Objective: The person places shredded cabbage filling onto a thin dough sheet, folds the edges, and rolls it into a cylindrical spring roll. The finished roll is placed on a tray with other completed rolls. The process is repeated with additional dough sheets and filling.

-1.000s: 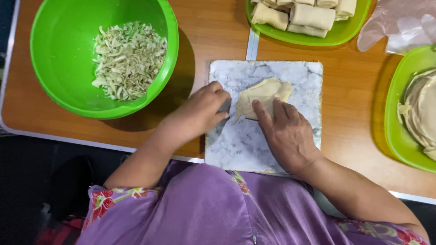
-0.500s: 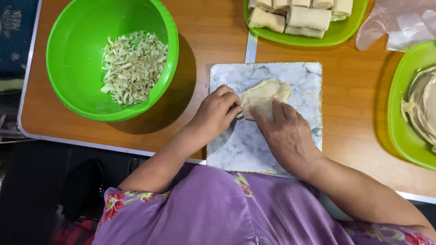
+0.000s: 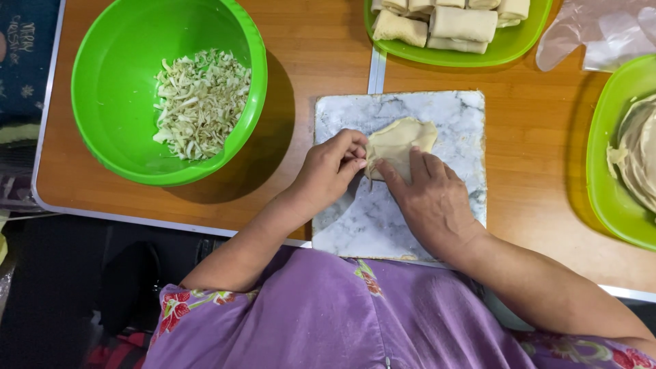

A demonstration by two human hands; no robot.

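Pinching the pastry wrapper edge with left hand, narrow grip; right hand flat, pressing it onto marble slab. Clear crumpled plastic bag top-right of bench.

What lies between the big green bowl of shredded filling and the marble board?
In the head view, only bare wooden table, shaded by the green bowl, lies between it and the marble board. Lower down, the left hand and forearm cross that strip to the dough wrapper.
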